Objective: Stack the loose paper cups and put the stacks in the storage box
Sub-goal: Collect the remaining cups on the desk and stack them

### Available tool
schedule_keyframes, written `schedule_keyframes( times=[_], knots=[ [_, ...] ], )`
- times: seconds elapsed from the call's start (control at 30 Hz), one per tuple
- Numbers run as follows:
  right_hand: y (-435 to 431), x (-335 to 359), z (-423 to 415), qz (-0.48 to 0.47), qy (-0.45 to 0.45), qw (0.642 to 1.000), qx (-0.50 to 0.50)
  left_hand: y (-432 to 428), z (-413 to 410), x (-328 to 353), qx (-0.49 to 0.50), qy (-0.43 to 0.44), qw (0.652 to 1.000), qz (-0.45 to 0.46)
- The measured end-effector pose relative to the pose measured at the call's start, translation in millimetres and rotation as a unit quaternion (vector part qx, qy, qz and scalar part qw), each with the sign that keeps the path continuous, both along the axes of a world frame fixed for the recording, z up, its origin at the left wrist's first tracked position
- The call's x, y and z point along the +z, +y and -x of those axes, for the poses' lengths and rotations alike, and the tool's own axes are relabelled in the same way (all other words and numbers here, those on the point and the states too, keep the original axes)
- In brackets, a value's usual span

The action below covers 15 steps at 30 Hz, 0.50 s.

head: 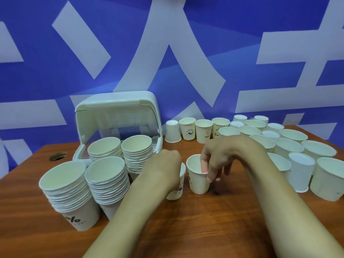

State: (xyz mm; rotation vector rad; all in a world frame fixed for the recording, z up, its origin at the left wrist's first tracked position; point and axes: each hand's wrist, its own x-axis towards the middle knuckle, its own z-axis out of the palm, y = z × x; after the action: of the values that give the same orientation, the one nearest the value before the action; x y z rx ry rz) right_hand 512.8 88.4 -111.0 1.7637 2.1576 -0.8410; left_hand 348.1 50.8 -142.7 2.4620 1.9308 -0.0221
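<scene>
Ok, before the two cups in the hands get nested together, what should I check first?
1. Right hand grips the upright white paper cup, finger inside the rim: ok.
2. Left hand holds the smaller printed paper cup: grip mostly hidden, cannot tell.
3. Both cups open-side up: ok.
4. White plastic storage box lid open: ok.
5. Four tall cup stacks upright near the box: ok.
6. Loose white cups remain at right, some inverted: not ok.
</scene>
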Motion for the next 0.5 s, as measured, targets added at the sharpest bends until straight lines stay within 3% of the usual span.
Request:
schedule_keyframes(
  times=[0.23,0.43,0.5],
  knots=[
    [-5.6,7.0,-2.9,0.035,0.01,0.999,0.015,-6.1,3.4,11.0,-0.014,-0.039,0.999,-0.007],
    [-17.8,37.3,-52.8,-0.062,0.208,0.976,-0.025,-1.0,4.7,54.5,0.006,-0.11,0.983,-0.145],
    [-9.3,36.5,-63.2,-0.124,0.22,0.965,-0.068,20.7,-11.1,78.7,0.007,-0.096,0.98,-0.175]
  ],
)
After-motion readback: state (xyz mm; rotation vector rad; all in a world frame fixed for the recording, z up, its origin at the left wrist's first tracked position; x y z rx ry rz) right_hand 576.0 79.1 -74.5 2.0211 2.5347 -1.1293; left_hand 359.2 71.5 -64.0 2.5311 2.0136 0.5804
